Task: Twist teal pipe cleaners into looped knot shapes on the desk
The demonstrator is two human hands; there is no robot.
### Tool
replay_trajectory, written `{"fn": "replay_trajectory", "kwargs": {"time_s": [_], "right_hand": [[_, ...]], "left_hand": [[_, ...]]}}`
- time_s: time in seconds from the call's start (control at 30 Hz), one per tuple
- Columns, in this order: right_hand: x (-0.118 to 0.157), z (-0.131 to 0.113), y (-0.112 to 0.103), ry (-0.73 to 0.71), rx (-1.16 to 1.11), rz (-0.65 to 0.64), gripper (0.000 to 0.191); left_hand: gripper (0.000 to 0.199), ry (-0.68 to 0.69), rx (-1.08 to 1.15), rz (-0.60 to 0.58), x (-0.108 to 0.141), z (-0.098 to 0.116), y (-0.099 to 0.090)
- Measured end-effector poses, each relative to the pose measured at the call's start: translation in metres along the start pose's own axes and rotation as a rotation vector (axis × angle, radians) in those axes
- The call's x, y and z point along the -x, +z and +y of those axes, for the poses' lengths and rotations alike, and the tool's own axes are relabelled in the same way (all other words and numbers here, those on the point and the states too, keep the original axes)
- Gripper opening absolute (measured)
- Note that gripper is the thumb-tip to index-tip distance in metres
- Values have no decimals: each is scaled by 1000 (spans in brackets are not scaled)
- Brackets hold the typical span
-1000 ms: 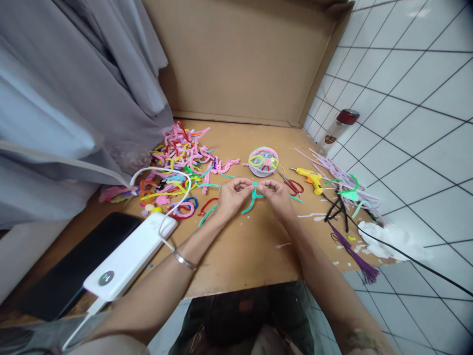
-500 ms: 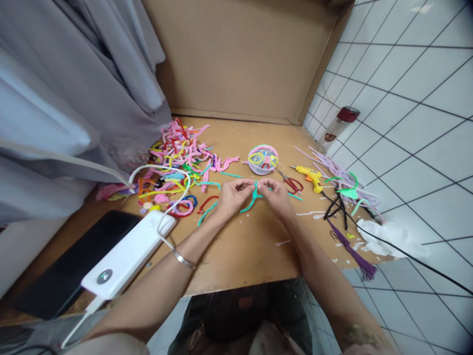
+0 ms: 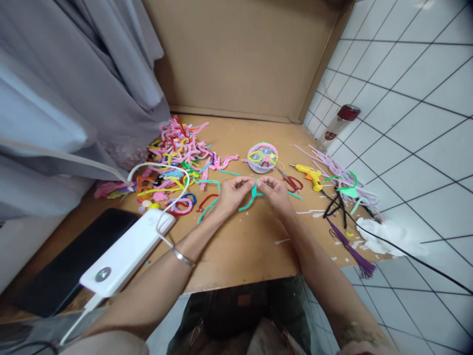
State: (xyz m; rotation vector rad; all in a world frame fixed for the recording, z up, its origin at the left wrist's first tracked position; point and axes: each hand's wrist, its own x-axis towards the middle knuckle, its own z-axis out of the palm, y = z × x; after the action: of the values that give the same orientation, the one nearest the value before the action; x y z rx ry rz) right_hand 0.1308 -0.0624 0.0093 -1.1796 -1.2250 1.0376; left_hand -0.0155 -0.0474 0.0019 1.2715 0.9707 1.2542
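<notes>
Both hands meet over the middle of the table, pinching a green pipe-cleaner piece (image 3: 254, 191) between them. My left hand (image 3: 235, 193) is closed on its left side, fingertips and thumb together. On the other side my right hand (image 3: 273, 192) grips it the same way, nearly touching the left. Green strands hang below the fingers and stick out to the right. Just beyond the hands stands a round container (image 3: 262, 159) with yellow loops on top. Red-handled scissors (image 3: 293, 184) lie beside my right hand. A bent green strip (image 3: 207, 211) lies left of my left hand.
Colourful pipe cleaners (image 3: 185, 148) are heaped at the left. A white power bank (image 3: 127, 251) lies by a black slab (image 3: 79, 261). To the right are a yellow glue gun (image 3: 310, 176), lilac stems (image 3: 342, 177), a purple tassel (image 3: 353, 254), white tissue (image 3: 384, 236) and a bottle (image 3: 336, 129).
</notes>
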Motion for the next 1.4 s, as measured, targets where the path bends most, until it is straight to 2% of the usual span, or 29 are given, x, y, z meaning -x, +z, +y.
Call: {"fn": "replay_trajectory", "kwargs": {"time_s": [0.13,0.3,0.4,0.5,0.57,0.77,0.9,1.17,1.3,1.4], "right_hand": [[0,1,2,5,-23,1,32],[1,2,4,59,-64,-33,41],[5,1,7,148,-86,-134,44],[9,-1,13,234,-73,-272,43],[11,-2,15,263,-64,-303,42],[11,-4,15,304,-121,-235,39],[10,-5,14,288,-139,-231,41],[8,2,17,250,-86,-136,34],[5,5,17,235,-120,-93,33],[3,6,15,225,-155,-67,33]], "left_hand": [[30,-13,18,16,-2,-3,1],[33,-16,77,121,-6,-4,-4],[34,-6,98,178,-9,-5,-6],[35,5,88,187,-10,-5,-7],[37,9,78,185,-9,-5,-8],[36,37,87,184,-10,-7,-9],[33,68,91,184,-11,-8,-10],[38,55,91,181,-6,-3,-5],[42,-3,176,112,-5,1,-6],[44,-107,240,7,-6,2,-8]]}}
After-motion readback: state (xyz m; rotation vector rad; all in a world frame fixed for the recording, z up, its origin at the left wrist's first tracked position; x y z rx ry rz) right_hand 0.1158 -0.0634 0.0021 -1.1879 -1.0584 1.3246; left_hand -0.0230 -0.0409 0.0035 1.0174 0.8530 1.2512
